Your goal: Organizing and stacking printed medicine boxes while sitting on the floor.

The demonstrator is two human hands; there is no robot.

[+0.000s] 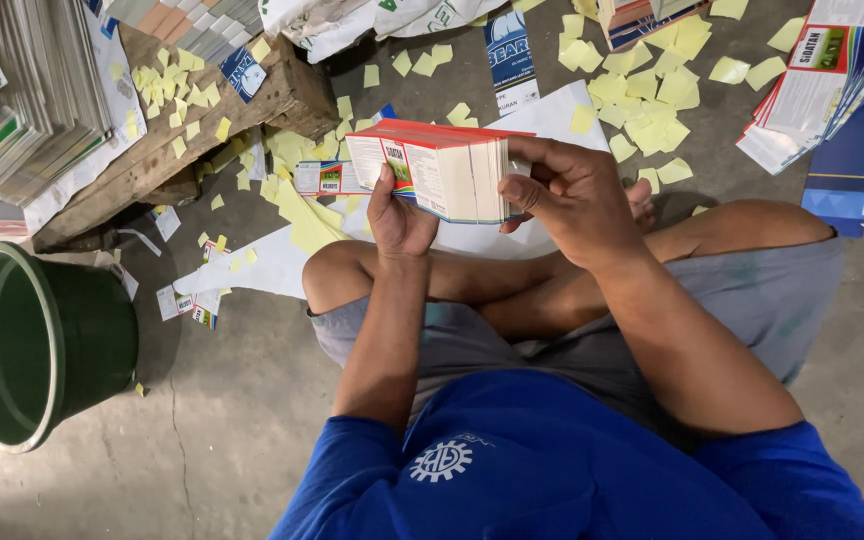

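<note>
Red-topped stack of flat printed cartons [442,170], edges squared, is clamped between both hands: left hand [399,218] closed underneath, right hand [572,195] apparently gripping its right end.

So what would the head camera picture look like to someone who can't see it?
Seen from above, a person sitting cross-legged on a concrete floor holds a stack of flat printed cards between the left hand and right hand. Small yellow paper scraps litter the floor, a green bucket stands at the left, and more printed sheets are piled nearby.
</note>
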